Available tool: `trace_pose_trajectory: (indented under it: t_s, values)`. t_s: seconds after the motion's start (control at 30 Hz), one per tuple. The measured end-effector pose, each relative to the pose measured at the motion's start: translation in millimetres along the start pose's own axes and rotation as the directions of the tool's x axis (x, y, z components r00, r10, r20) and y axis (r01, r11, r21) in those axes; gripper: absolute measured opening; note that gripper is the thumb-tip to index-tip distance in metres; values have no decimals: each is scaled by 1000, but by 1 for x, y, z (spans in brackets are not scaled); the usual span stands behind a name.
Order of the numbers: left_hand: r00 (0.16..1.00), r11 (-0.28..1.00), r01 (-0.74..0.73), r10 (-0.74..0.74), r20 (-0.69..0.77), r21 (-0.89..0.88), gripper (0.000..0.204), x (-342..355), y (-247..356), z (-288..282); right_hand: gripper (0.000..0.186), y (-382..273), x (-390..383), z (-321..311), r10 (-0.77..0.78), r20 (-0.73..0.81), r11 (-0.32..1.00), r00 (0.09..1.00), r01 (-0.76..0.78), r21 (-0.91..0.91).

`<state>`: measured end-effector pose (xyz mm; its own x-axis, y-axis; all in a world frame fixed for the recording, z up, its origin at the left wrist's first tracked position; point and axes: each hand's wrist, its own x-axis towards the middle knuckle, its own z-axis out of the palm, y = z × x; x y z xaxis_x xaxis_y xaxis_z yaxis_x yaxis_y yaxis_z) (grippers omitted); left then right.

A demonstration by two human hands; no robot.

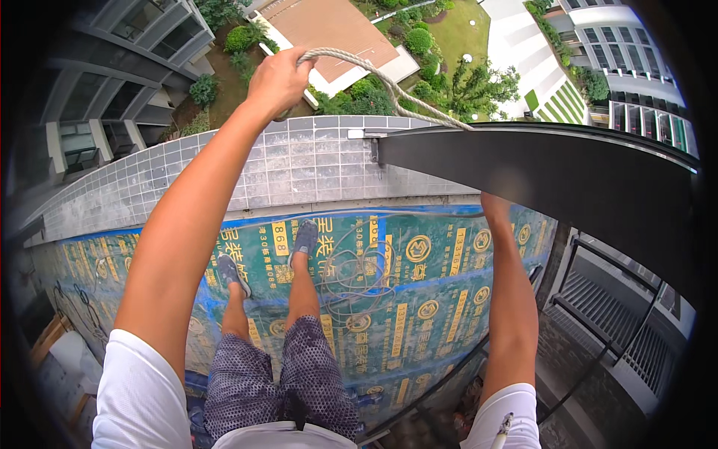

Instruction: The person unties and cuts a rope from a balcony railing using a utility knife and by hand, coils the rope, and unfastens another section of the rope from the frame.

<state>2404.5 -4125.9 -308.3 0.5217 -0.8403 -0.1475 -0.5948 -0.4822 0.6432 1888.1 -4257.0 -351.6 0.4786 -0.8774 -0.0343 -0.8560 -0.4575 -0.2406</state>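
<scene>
My left hand point(280, 81) is stretched out beyond the tiled ledge, closed around a pale twisted rope point(393, 86). From that fist the rope arcs to the right and down onto the top edge of a dark metal panel point(538, 165). My right hand point(495, 208) reaches under the panel; its fingers are hidden there. A thinner-looking length of line point(419, 214) runs along the inside of the ledge up to the right hand. Loose coils of line point(357, 273) lie on the green printed floor sheeting beside my feet.
The grey tiled ledge point(299, 153) curves across in front, with a garden point(419, 41) and paving far below it. Buildings point(112, 82) rise at left and right. Black railings point(609, 299) stand at right. Another dark cord point(90, 303) lies at left. A thin pale stick point(502, 430) shows near my right sleeve.
</scene>
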Motion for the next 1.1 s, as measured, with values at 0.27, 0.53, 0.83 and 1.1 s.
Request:
trace_pose_trajectory:
  t_s: [0.27,0.53,0.83,1.1]
  values:
    - [915,929,-369,357,188,34,51,-40,-20,-16,43,69,-222,-38,456,191,890,869,-442,-116]
    - [923,953,-29,142,358,-303,38,-166,-44,23,47,-26,-154,-2,401,44,900,915,-403,169]
    - [829,958,229,-286,481,175,28,-358,-215,-70,49,24,-322,6,392,73,903,917,-399,159]
    - [798,925,378,-304,521,-39,23,-424,-228,-79,60,-115,-282,33,704,217,501,676,-689,523]
